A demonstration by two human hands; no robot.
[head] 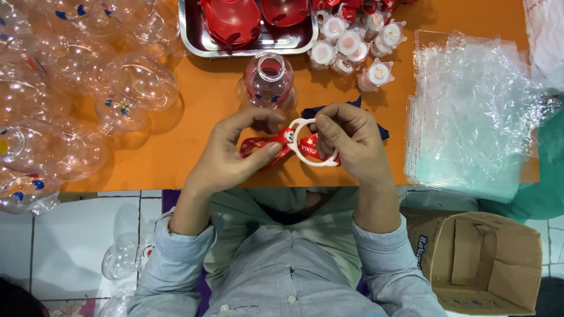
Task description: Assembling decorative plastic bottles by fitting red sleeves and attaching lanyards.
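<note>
Over the orange table (194, 111), my left hand (232, 155) pinches a red printed strap (262, 147) between thumb and fingers. My right hand (352, 141) grips a white plastic ring (311, 154) that the strap threads through. Both hands meet near the table's front edge. Just beyond them an upright clear bottle (268, 82) with an open mouth stands on the table. A dark blue piece (320, 110) lies partly hidden behind my right hand.
Several clear plastic bottles (70, 88) crowd the table's left side. A steel tray (194, 38) holds red parts at the back. White caps (352, 44) cluster beside it. A stack of clear plastic bags (470, 111) lies right. A cardboard box (482, 264) sits on the floor.
</note>
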